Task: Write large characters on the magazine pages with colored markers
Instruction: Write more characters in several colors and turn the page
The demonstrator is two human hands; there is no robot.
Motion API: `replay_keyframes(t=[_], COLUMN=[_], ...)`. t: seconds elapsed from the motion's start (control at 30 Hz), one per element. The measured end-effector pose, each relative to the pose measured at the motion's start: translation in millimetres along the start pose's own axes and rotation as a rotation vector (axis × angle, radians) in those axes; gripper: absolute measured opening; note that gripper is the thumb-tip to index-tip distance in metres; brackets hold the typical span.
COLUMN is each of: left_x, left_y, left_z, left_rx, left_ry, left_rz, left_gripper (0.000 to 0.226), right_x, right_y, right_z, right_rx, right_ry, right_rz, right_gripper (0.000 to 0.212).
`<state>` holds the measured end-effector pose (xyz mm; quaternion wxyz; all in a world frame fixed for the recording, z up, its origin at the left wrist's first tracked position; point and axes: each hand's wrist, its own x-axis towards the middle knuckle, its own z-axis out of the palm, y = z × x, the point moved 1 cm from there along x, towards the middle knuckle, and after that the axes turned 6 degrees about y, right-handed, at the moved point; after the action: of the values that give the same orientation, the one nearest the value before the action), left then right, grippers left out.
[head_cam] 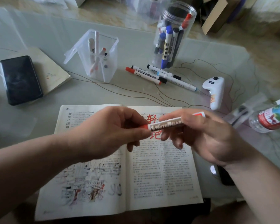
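An open magazine [160,175] lies flat at the table's near edge, with large red characters [153,122] written near the top of its right page. Above it I hold a red whiteboard marker [166,124] level between both hands. My left hand [113,126] pinches the red cap end. My right hand [205,135] grips the white barrel, and the red tail end sticks out past its fingers. Both hands hide part of the red writing.
Several loose markers [153,74] lie behind the magazine. A round clear jar [171,38] of markers and a square clear pen holder [99,57] stand further back. A phone [20,80] rests on a notebook at left; a white controller [214,92] and a bottle [271,118] lie right.
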<state>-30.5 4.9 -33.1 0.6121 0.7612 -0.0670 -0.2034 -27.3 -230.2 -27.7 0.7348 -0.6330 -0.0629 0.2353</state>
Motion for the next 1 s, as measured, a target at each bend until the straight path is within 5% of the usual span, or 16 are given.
replay_keyframes(t=[0.23, 0.37, 0.5, 0.67, 0.83, 1.0], left_x=[0.3, -0.7, -3.9, -1.3, 17.4, 14.8], left_y=[-5.8, -12.6, -11.3, 20.8, 37.7, 36.1], left_z=[2.7, 9.8, 14.3, 6.7, -12.4, -27.9], left_rx=[-0.474, -0.219, -0.072, 0.104, 0.27, 0.296], left_ry=[0.044, 0.266, 0.393, 0.365, 0.432, 0.613], left_rz=[-0.155, -0.164, -0.112, 0.016, 0.084, 0.15], left_gripper=[0.035, 0.052, 0.063, 0.045, 0.039, 0.02], right_x=[-9.6, -14.6, -16.8, -16.7, -5.6, 20.1], right_y=[-10.0, -0.8, 4.8, -10.6, -28.5, -83.9], right_z=[6.7, 18.1, 25.7, 33.3, 43.8, 30.8], right_rx=[-0.357, -0.741, -0.491, -0.27, 0.012, -0.273], right_ry=[0.138, 0.107, 0.136, 0.22, 0.406, 0.67], right_rz=[-0.16, -0.291, -0.137, 0.003, -0.116, -0.447], right_gripper=[0.006, 0.012, 0.021, 0.029, 0.006, 0.013])
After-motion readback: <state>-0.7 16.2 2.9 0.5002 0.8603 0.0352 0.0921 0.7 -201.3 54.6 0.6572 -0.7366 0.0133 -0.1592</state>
